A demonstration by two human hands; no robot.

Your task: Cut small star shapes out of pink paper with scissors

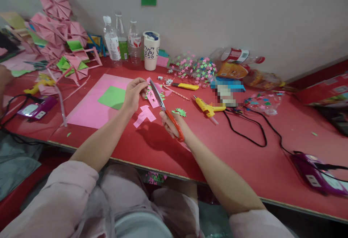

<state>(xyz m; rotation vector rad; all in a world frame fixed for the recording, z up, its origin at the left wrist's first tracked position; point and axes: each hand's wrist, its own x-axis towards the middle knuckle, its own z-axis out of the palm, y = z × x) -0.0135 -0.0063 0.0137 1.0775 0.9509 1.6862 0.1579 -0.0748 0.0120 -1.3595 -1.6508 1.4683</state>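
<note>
Between the fingers of my left hand (135,92) is a strip of pink paper (154,98). My right hand (171,123) grips a pair of scissors with orange-red handles (176,126); their blades point up and away, lying across the right edge of the strip. Whether the blades touch the paper I cannot tell. Pink paper scraps (144,116) lie on the table just below. Beside my right hand is a small heap of green paper stars (179,112). Further left, a green square (112,97) rests on a large pink sheet (88,102).
A yellow glue gun (208,106) with a black cord lies right of the scissors. Behind are a yellow box cutter (188,86), a white cup (151,53), bottles (112,42) and a bag of paper stars (201,69). Folded pink paper pieces (56,27) pile up left, near another person's arm (4,80).
</note>
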